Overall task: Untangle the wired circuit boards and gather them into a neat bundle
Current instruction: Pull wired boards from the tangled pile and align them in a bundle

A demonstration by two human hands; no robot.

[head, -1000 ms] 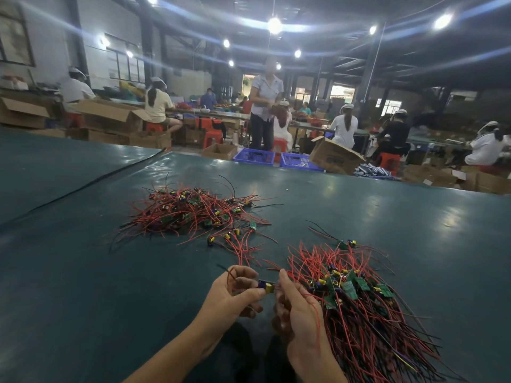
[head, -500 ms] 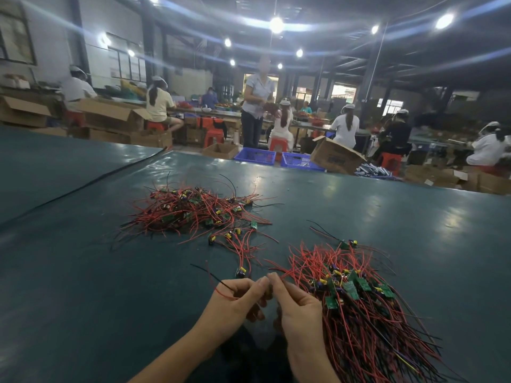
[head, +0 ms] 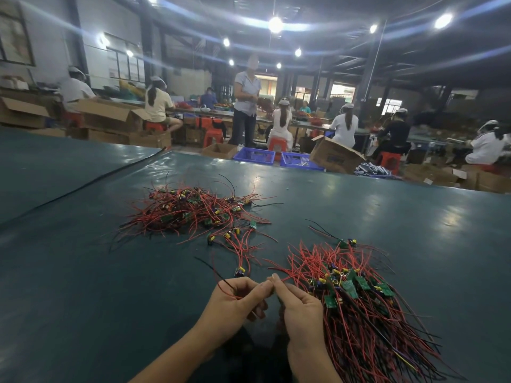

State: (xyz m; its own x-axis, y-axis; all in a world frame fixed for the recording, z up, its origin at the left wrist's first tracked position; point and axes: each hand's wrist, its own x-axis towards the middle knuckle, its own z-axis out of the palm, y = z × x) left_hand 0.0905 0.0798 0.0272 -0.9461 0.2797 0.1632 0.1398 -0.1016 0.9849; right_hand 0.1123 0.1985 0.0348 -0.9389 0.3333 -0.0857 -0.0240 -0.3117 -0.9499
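A tangled heap of red-wired circuit boards [head: 190,211] lies on the dark green table [head: 83,272], ahead and to the left. To the right spreads a combed bundle [head: 356,299] of green boards with red and black wires running toward me. My left hand [head: 235,302] pinches a red and a black wire of one small board [head: 240,271] that lies just beyond its fingers. My right hand [head: 298,308] pinches a red wire at its fingertips, touching the left hand's tips, with the bundle against its right side.
A few loose boards [head: 229,236] trail between heap and hands. One stray board [head: 345,242] lies beyond the bundle. A black cable [head: 83,186] crosses the table's left. Past the far edge are blue crates [head: 254,155], cardboard boxes [head: 336,155] and seated workers.
The small board, held between both hands a second ago, now lies on the table beyond my left hand. Both hands have closed together fingertip to fingertip on the wires.
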